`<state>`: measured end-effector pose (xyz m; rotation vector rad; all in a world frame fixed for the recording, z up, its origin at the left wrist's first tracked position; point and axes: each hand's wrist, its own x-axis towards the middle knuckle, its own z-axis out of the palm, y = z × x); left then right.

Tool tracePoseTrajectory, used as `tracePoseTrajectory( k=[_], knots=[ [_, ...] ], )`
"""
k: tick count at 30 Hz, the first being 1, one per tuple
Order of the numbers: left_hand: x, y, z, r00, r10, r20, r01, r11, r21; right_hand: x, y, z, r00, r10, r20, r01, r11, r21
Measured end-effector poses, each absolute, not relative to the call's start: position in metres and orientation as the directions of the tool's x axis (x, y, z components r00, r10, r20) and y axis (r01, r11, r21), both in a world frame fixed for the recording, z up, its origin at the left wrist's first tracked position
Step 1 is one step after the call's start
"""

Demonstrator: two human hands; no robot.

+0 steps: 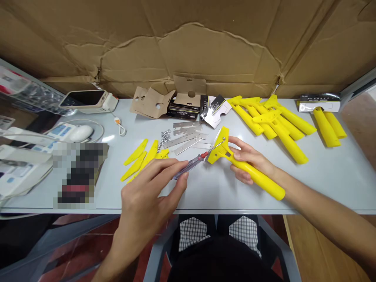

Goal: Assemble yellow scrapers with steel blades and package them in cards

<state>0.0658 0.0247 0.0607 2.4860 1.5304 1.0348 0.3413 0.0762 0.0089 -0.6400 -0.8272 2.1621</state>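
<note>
My left hand [155, 192] pinches the clear handle of a screwdriver [190, 165] between thumb and fingers. The shaft points up and right, its tip at a screw [224, 138] in the head of a yellow scraper [254, 176]. Around that scraper's neck my right hand [249, 158] is closed, and the handle slants down to the right. A thin metal edge shows along the far side of the head. Left of it lie loose metal blades [188, 143], a heap of small screws [164, 139] and several yellow clamp plates [136, 152], partly behind my left hand.
Yellow scraper handles [282, 121] are piled at the back right, with packaged scrapers [327, 125] beyond. Opened cardboard packaging [152, 102] and printed cards [216, 109] stand along the back. On the left are a phone [84, 98], a short cable [120, 125] and power strips [26, 164].
</note>
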Motion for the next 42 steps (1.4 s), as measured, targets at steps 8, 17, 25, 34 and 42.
tracePoseTrajectory(
  k=[8,17,25,34,42],
  knots=[
    [0.065,0.023,0.06,0.296,0.796,0.528,0.788,-0.516,0.335,0.342,0.076,0.006,-0.614,0.77,-0.173,-0.45,-0.522,-0.725],
    [0.066,0.022,0.06,0.303,0.781,0.545,0.779,-0.533,0.33,0.341,0.075,0.005,-0.615,0.77,-0.169,-0.447,-0.517,-0.731],
    [0.065,0.021,0.059,0.301,0.793,0.53,0.79,-0.519,0.327,0.34,0.075,0.006,-0.614,0.77,-0.176,-0.447,-0.522,-0.726],
    [0.064,0.024,0.066,0.322,0.793,0.517,0.808,-0.515,0.286,0.34,0.074,0.002,-0.582,0.791,-0.189,-0.398,-0.48,-0.781],
    [0.063,0.025,0.09,0.274,0.811,0.517,0.856,-0.451,0.253,0.338,0.073,0.0,-0.582,0.788,-0.197,-0.358,-0.467,-0.808]
  ],
)
